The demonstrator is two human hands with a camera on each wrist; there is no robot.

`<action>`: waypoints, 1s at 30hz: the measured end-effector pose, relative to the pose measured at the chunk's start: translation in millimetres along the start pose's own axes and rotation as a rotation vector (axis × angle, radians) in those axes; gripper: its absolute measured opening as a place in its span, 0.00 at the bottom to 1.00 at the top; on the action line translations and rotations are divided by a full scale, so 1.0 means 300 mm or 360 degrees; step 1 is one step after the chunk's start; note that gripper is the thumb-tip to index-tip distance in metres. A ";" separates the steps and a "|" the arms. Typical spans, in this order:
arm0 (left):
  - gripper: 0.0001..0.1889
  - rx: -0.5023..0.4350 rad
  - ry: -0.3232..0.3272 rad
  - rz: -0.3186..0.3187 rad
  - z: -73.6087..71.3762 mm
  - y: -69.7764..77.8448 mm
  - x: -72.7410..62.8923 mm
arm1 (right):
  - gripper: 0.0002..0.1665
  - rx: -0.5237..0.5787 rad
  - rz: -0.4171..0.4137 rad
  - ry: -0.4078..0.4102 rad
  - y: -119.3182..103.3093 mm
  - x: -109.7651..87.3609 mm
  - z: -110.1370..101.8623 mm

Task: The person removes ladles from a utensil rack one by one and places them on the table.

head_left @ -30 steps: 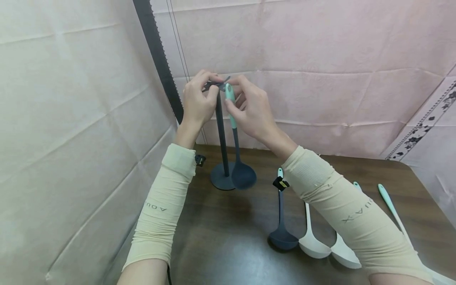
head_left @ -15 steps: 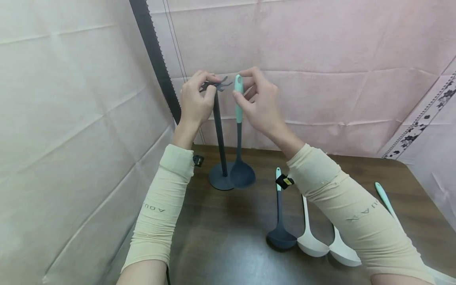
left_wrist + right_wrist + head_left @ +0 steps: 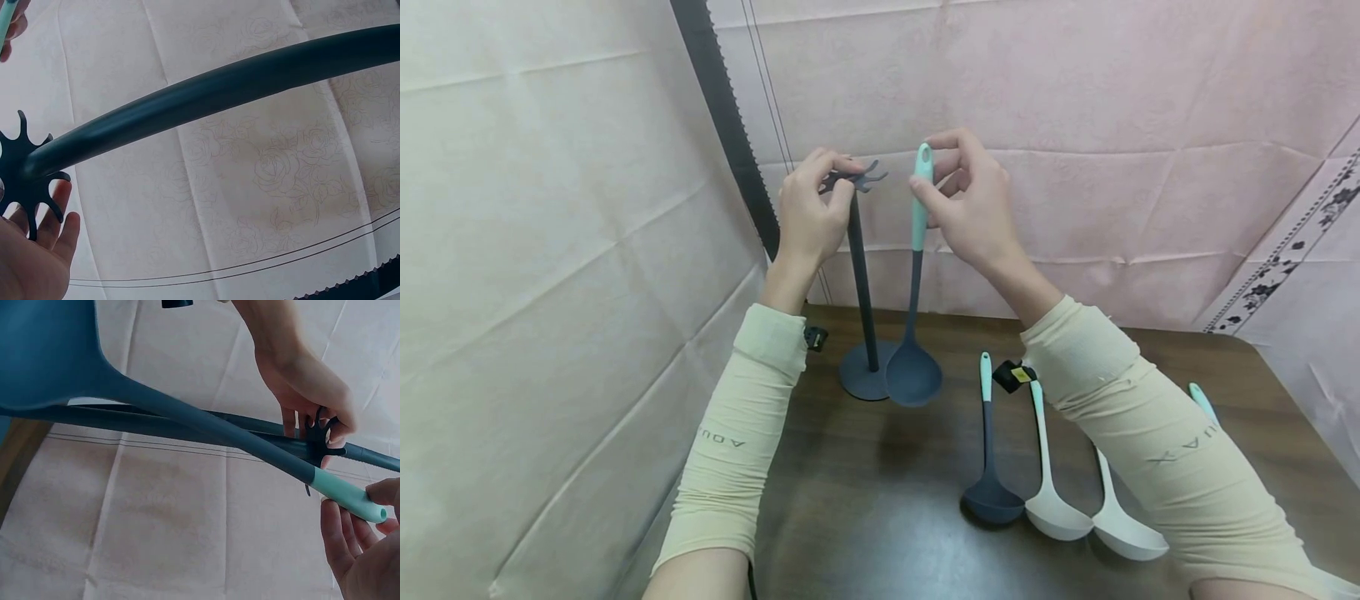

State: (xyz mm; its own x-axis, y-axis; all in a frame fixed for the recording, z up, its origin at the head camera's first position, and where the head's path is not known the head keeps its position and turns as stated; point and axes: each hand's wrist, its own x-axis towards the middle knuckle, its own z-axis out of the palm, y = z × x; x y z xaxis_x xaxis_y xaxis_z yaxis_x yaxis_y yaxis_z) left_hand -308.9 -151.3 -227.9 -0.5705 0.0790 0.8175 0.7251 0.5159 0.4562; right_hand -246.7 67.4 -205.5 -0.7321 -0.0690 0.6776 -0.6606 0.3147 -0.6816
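In the head view, my right hand (image 3: 973,196) pinches the mint-green handle of a dark blue ladle (image 3: 914,375) near its holed end. The ladle hangs upright just right of a black utensil stand (image 3: 862,283), its bowl overlapping the round base. My left hand (image 3: 815,204) grips the stand's hooked top with thumb and fingers. Curved hooks spread around the pole's end in the left wrist view, with my left fingers (image 3: 59,206) behind them. The right wrist view shows the ladle's handle (image 3: 347,495) between thumb and fingers, apart from the hooks (image 3: 322,434).
A second dark ladle (image 3: 991,500) and two white ladles (image 3: 1060,515) (image 3: 1127,535) lie on the wooden table (image 3: 865,500), front right. Another mint handle (image 3: 1202,402) shows beyond my right sleeve. Fabric-covered walls (image 3: 587,275) stand left and behind.
My right hand has drawn the ladle from beside the stand's hooks to the right and slightly up. The left hand has stayed on the stand's top.
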 end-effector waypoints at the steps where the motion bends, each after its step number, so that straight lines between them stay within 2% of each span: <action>1: 0.18 -0.0004 0.0003 0.0001 0.000 -0.001 0.000 | 0.23 0.0015 0.0025 -0.0001 0.001 -0.001 -0.004; 8: 0.17 -0.0003 0.0000 -0.0032 0.002 0.005 -0.003 | 0.23 0.0106 0.0196 0.0033 0.024 -0.006 -0.036; 30: 0.17 0.0013 0.0005 -0.0067 0.001 0.022 -0.005 | 0.27 0.0069 0.0461 0.0025 0.184 -0.035 -0.078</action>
State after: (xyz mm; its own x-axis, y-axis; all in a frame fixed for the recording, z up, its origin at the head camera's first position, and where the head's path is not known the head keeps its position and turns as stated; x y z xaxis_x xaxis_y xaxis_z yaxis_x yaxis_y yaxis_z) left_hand -303.3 -147.7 -226.3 -0.5992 0.0545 0.7988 0.6973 0.5257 0.4872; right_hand -271.5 107.7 -243.7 -0.8889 0.0324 0.4569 -0.4310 0.2787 -0.8582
